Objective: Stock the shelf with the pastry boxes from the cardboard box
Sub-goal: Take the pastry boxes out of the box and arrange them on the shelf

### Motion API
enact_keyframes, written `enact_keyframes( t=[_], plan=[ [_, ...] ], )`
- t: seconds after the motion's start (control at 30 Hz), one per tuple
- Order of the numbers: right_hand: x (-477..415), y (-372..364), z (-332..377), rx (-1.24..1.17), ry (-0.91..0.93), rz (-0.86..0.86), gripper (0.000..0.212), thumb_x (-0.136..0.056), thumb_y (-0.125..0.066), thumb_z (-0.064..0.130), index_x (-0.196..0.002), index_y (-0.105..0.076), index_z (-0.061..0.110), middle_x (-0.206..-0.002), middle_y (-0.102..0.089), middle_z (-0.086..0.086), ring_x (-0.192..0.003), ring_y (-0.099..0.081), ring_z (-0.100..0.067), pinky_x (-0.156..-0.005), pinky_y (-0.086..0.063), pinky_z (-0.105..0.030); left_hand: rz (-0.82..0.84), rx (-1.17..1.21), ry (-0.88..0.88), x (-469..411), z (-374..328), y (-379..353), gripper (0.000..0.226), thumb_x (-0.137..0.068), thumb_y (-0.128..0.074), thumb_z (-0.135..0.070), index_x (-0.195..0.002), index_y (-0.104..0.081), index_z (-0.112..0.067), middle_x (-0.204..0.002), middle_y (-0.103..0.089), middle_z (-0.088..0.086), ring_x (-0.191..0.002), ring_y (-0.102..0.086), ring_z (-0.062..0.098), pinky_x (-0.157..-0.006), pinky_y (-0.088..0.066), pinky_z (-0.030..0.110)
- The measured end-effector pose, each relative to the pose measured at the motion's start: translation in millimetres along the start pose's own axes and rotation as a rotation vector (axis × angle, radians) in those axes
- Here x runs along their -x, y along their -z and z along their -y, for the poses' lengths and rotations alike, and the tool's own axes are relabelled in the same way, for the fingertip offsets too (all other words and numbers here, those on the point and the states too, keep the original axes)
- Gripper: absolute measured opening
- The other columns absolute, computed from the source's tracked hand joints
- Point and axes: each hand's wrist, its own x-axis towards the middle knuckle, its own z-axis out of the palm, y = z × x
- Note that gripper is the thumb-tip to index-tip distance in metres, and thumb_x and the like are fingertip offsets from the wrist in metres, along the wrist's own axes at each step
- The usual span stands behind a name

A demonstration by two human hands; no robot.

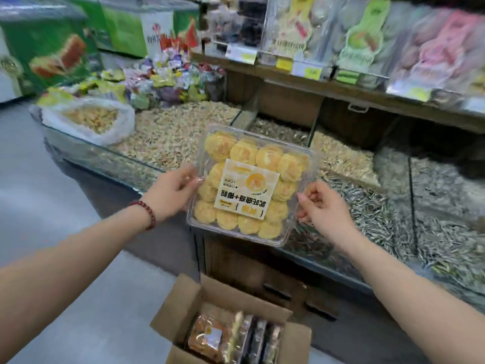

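Observation:
A clear plastic pastry box (pixel 249 185) full of round yellow pastries, with a white and yellow label on its lid, is held in the air in front of the bulk bins. My left hand (pixel 172 191) grips its left edge; a red bead bracelet is on that wrist. My right hand (pixel 324 206) pinches its right edge. Below, on the floor, an open cardboard box (pixel 183 306) holds several more pastry boxes (pixel 210 337) standing on edge. The wooden shelf (pixel 354 93) at upper right carries packaged pastries (pixel 362 35) behind yellow price tags.
Glass-fronted bulk bins of nuts (pixel 170 132) and seeds (pixel 393 211) run under the shelf. A white bag of snacks (pixel 89 119) and a heap of wrapped candies (pixel 162 77) lie at the left end. Green freezers (pixel 47 46) stand at the back left. Grey floor lies left.

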Motion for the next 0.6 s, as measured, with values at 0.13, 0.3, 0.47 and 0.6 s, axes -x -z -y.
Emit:
enact_keyframes(
  t=[0.13, 0.3, 0.47, 0.6],
  plan=[
    [-27, 49, 30, 0.014, 0.051, -0.123, 0.019, -0.093, -0.057, 0.021, -0.076, -0.048, 0.022, -0.082, -0.065, -0.018, -0.077, -0.067, -0.033, -0.069, -0.056, -0.045, -0.014, -0.001, -0.133, -49, -51, 23, 0.020, -0.095, -0.047, -0.030, -0.083, -0.049, -0.014, -0.069, -0.067, 0.016, -0.059, -0.066, 0.030, -0.057, -0.056, 0.050],
    [-52, 116, 54, 0.051, 0.091, -0.282, 0.011, -0.093, -0.057, 0.018, -0.084, -0.055, 0.012, -0.081, -0.063, -0.013, -0.076, -0.067, -0.024, -0.069, -0.057, -0.044, -0.077, 0.011, -0.267, -107, -116, 23, 0.025, -0.094, -0.047, -0.035, -0.078, -0.048, -0.015, -0.073, -0.065, 0.008, -0.068, -0.067, 0.025, -0.059, -0.057, 0.043],
    [-71, 187, 45, 0.106, 0.083, -0.399, 0.013, -0.092, -0.058, 0.019, -0.084, -0.056, 0.009, -0.082, -0.066, -0.017, -0.074, -0.066, -0.026, -0.074, -0.057, -0.046, -0.097, 0.005, -0.360, -152, -180, -6, 0.028, -0.092, -0.049, -0.037, -0.071, -0.046, -0.018, -0.063, -0.061, 0.009, -0.062, -0.061, 0.026, -0.062, -0.055, 0.043],
    [-86, 250, 29, 0.140, 0.040, -0.448, 0.016, -0.093, -0.057, 0.019, -0.088, -0.057, 0.004, -0.086, -0.067, -0.019, -0.073, -0.066, -0.024, -0.073, -0.056, -0.040, -0.099, -0.042, -0.473, -182, -239, -42, 0.030, -0.092, -0.050, -0.035, -0.069, -0.047, -0.016, -0.063, -0.055, 0.001, -0.061, -0.053, 0.014, -0.055, -0.038, 0.027]
  ],
)
